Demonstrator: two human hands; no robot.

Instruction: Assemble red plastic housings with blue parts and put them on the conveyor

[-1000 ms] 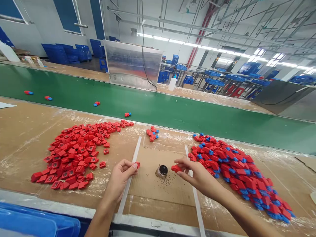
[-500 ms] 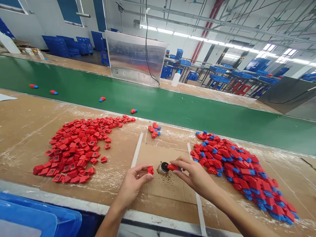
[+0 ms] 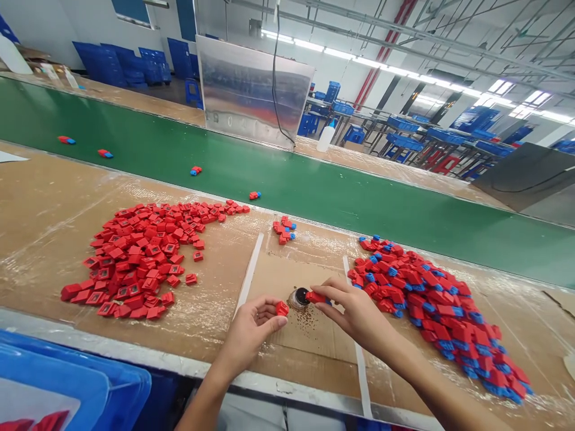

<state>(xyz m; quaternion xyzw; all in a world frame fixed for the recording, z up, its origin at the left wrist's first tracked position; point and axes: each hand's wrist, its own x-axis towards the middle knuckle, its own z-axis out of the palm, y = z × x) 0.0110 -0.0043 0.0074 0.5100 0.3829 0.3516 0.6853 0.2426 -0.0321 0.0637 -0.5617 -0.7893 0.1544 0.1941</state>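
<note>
My left hand (image 3: 254, 326) pinches a small red piece (image 3: 282, 309) between thumb and fingers, left of a small round jar (image 3: 299, 297) with a dark top. From the right, my right hand (image 3: 344, 302) holds a red and blue piece (image 3: 315, 297) at the jar's right edge. Brown specks lie on the cardboard below the jar. A heap of red pieces (image 3: 139, 254) spreads on the left. To the right lies a heap of red and blue pieces (image 3: 431, 293). A small cluster of red and blue pieces (image 3: 284, 230) sits beyond the jar.
Behind the cardboard-covered table (image 3: 49, 239) runs a green belt (image 3: 305, 182) carrying several red and blue pieces. A metal panel (image 3: 254, 90) and a white bottle (image 3: 326, 136) stand past it. Blue bins (image 3: 112, 389) are at the lower left.
The view has shifted slightly. On the belt, the pieces appear a little farther right. Both hands still hold their pieces beside the jar, with little visible movement.
</note>
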